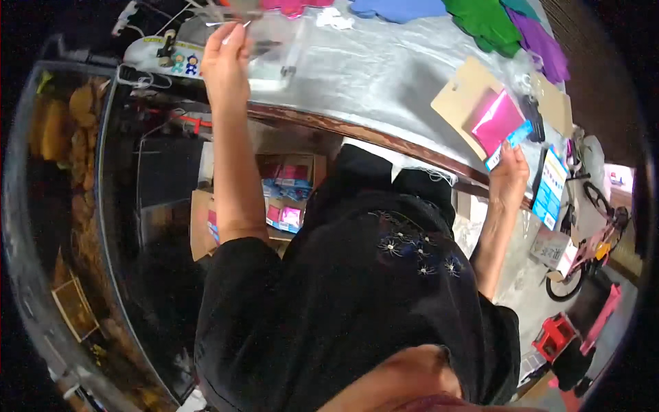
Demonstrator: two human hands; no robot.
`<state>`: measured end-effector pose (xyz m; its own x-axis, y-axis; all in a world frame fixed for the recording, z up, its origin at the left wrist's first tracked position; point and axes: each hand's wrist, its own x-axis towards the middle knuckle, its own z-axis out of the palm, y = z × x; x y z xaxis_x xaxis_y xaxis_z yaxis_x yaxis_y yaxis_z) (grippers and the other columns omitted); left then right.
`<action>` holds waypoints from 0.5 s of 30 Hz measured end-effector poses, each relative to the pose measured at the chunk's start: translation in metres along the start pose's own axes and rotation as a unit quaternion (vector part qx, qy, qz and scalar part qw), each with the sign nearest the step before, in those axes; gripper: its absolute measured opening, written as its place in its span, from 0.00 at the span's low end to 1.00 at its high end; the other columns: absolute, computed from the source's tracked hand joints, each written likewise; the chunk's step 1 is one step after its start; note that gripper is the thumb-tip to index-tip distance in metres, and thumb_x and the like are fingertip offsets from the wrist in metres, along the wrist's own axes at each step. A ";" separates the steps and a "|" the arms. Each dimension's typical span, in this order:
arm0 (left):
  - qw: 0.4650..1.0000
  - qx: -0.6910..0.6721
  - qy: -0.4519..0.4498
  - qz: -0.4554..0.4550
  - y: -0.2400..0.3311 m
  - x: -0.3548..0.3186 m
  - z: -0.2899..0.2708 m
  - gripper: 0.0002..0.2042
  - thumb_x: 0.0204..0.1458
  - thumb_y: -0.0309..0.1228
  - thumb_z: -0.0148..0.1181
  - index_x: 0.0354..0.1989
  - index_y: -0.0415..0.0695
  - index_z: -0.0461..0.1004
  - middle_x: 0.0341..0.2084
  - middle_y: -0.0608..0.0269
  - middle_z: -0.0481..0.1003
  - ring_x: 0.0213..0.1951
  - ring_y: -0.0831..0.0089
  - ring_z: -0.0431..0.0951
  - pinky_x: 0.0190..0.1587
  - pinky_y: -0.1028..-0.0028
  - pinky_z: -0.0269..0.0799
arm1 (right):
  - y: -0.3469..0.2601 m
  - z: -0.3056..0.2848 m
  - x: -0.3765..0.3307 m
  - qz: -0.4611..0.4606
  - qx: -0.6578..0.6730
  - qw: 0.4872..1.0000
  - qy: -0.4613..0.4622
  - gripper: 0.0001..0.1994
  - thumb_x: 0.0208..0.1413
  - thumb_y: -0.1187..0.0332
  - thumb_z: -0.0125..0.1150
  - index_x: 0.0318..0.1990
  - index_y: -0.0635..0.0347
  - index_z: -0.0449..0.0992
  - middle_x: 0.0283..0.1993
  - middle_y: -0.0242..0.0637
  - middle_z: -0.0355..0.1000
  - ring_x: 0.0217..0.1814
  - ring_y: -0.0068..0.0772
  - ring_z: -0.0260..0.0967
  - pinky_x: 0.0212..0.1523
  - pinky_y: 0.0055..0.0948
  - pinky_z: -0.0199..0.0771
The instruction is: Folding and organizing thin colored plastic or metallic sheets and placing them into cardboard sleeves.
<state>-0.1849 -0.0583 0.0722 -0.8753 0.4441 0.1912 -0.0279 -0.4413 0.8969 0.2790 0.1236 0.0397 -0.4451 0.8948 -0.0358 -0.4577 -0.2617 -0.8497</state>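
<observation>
My left hand (230, 58) reaches to the far left of the table, fingers pinched together. Something thin and pale shows at its fingertips; I cannot make out what it is. Beside it lies a clear plastic tray (280, 81) with blurred items in and above it. At the table's right, my right hand (509, 172) is closed on the blue-and-white header card of a shiny pink packet (495, 125). The packet lies over a tan cardboard piece (456, 103). A blue-and-white printed card (551, 189) hangs at the table edge close to this hand.
Pink, blue, green and purple pieces (484, 27) lie along the table's far side. Below the table, an open cardboard box (312, 168) holds several packets. A glass tank (103, 206) stands at the left. A bicycle (566, 285) and a red object (555, 336) are at the right.
</observation>
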 end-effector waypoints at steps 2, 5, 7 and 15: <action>1.000 0.013 -0.017 -0.016 0.002 -0.032 0.051 0.13 0.56 0.27 0.67 0.45 0.35 0.73 0.34 0.57 0.78 0.38 0.68 0.80 0.44 0.75 0.76 | -0.002 -0.003 0.000 0.004 0.012 1.000 0.029 0.08 0.61 0.78 0.61 0.47 0.63 0.77 0.47 0.37 0.78 0.50 0.24 0.75 0.53 0.22 0.74; 0.996 0.032 -0.058 -0.063 -0.037 -0.063 0.099 0.11 0.58 0.29 0.65 0.41 0.36 0.72 0.33 0.57 0.78 0.38 0.66 0.82 0.43 0.75 0.77 | -0.005 -0.015 0.004 0.010 0.008 0.999 0.032 0.09 0.60 0.78 0.62 0.47 0.64 0.76 0.48 0.39 0.78 0.52 0.26 0.74 0.54 0.23 0.73; 0.991 0.035 -0.084 -0.101 -0.077 -0.082 0.111 0.10 0.60 0.31 0.64 0.39 0.36 0.71 0.33 0.56 0.78 0.37 0.64 0.83 0.41 0.75 0.77 | -0.004 -0.026 0.011 0.014 0.005 0.999 0.034 0.09 0.60 0.78 0.62 0.48 0.65 0.76 0.48 0.40 0.78 0.53 0.27 0.74 0.55 0.23 0.73; 0.903 0.381 -0.171 -0.097 -0.092 -0.115 0.138 0.16 0.53 0.34 0.71 0.35 0.33 0.74 0.29 0.53 0.81 0.27 0.68 0.82 0.34 0.73 0.78 | 0.000 -0.055 0.028 0.131 -0.122 0.983 0.042 0.08 0.61 0.76 0.60 0.47 0.68 0.77 0.46 0.37 0.79 0.47 0.26 0.76 0.53 0.23 0.74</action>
<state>-0.0147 0.0385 0.0229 -0.6855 0.7281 -0.0034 0.2903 0.2776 0.9158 0.3090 0.1684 0.0096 -0.4536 0.8373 -0.3053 -0.1323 -0.4020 -0.9060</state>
